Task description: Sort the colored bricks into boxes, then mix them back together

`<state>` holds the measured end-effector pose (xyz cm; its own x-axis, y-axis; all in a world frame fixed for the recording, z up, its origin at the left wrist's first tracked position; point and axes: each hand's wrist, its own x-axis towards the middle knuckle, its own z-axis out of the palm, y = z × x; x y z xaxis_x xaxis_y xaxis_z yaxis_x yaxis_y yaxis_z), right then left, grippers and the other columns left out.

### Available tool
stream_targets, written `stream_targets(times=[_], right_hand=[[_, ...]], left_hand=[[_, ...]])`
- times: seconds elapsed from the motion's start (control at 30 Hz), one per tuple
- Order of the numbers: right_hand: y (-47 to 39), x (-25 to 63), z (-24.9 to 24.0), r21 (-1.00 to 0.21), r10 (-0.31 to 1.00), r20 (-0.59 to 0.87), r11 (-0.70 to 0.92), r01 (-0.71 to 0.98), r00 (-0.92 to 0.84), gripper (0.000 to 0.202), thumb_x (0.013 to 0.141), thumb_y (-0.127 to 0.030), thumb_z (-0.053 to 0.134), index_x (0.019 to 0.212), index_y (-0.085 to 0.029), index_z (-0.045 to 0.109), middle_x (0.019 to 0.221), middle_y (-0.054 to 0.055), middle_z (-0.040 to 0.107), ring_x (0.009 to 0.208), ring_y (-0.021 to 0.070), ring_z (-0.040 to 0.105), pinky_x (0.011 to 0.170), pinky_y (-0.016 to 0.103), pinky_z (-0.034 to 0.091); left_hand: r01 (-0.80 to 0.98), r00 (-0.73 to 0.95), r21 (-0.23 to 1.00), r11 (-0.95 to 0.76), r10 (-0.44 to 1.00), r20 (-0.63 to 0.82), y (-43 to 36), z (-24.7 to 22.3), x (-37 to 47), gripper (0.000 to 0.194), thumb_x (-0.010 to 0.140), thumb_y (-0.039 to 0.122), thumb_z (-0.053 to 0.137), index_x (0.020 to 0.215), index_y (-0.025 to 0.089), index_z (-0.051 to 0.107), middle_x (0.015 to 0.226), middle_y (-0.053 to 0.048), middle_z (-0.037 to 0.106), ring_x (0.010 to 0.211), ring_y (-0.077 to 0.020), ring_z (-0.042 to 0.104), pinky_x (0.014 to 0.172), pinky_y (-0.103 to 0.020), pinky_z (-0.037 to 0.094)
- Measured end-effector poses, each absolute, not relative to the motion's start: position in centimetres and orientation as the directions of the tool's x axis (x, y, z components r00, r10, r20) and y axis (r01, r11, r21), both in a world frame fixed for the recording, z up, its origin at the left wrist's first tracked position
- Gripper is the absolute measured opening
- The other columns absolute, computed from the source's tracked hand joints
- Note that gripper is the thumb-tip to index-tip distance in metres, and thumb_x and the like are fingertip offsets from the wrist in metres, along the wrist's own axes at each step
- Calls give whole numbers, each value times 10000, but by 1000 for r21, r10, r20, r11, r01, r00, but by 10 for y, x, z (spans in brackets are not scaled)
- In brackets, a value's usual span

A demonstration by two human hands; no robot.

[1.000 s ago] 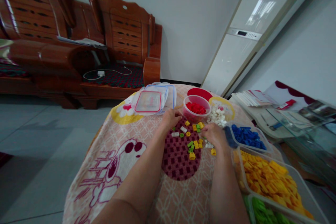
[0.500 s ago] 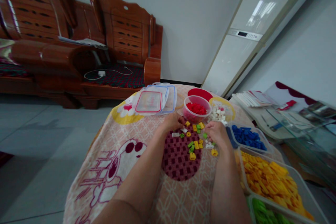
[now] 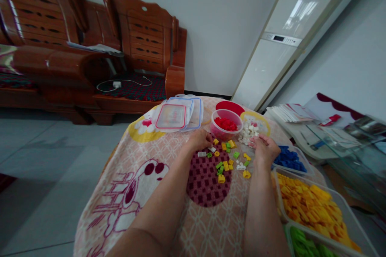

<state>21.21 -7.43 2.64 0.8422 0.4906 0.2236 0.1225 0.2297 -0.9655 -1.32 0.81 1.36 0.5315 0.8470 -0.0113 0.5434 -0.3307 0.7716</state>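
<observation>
My left hand (image 3: 201, 139) rests with curled fingers at the left of the loose bricks, close to a white brick (image 3: 212, 149); whether its fingertips hold anything is too small to tell. My right hand (image 3: 263, 147) is at the near right edge of the white brick pile (image 3: 247, 131), its fingertips by the white pieces. What they hold, if anything, cannot be made out. Between the hands lie several yellow, green and white bricks, among them a green brick (image 3: 236, 154) and a yellow brick (image 3: 246, 174). Behind them stands a round tub (image 3: 213, 131) of red bricks.
Clear lids (image 3: 171, 116) lie at the back left, a red lid (image 3: 230, 107) behind the tub. Boxes of blue bricks (image 3: 289, 158), yellow bricks (image 3: 310, 204) and green bricks (image 3: 306, 245) line the right side. A glass shelf (image 3: 340, 148) stands beyond.
My right hand has moved right and slightly back, from the loose bricks to the white pile, uncovering a yellow and a green piece. My left hand has barely moved.
</observation>
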Motion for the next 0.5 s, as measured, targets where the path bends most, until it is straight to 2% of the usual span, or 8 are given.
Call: stream_targets(times=[0.1, 0.2, 0.33, 0.43, 0.5], right_hand=[[-75, 211, 28, -964, 489, 216, 246, 104, 845, 293, 558, -253, 677, 831, -157, 631, 575, -32, 635, 573, 201, 667, 510, 302, 568], [-76, 210, 31, -976, 538, 188, 195, 95, 822, 275, 564, -273, 674, 807, -149, 644, 561, -23, 644, 540, 198, 658, 470, 287, 547], [-81, 204, 38, -988, 678, 151, 89, 124, 720, 287, 605, -354, 676, 792, -137, 654, 531, -19, 638, 401, 148, 581, 359, 235, 462], [-85, 195, 44, -978, 820, 101, -24, 209, 563, 267, 627, -372, 680, 748, -134, 665, 509, -12, 627, 366, 119, 546, 319, 192, 403], [-86, 186, 46, -952, 900, 40, -98, 291, 435, 235, 656, -365, 669, 724, -140, 671, 503, -12, 623, 367, 109, 540, 312, 173, 376]], left_hand=[[568, 521, 755, -327, 853, -23, 6, 15, -11, 142, 628, 145, 696, 737, 178, 781, 568, 21, 663, 504, -83, 521, 500, -174, 364], [579, 526, 740, -343, 851, -17, 4, 17, -9, 109, 642, 137, 686, 697, 177, 771, 557, 20, 656, 499, -81, 514, 504, -176, 363], [574, 516, 748, -332, 857, -15, 0, 19, -4, 70, 636, 131, 693, 625, 181, 741, 511, 29, 628, 492, -79, 508, 495, -172, 353], [547, 521, 772, -323, 853, -13, -3, 19, 1, 85, 617, 102, 682, 583, 172, 717, 504, 32, 620, 486, -78, 509, 488, -171, 355], [471, 574, 833, -289, 818, -41, -6, 19, 3, 97, 627, 90, 654, 600, 160, 715, 518, 28, 628, 485, -84, 523, 487, -172, 374]])
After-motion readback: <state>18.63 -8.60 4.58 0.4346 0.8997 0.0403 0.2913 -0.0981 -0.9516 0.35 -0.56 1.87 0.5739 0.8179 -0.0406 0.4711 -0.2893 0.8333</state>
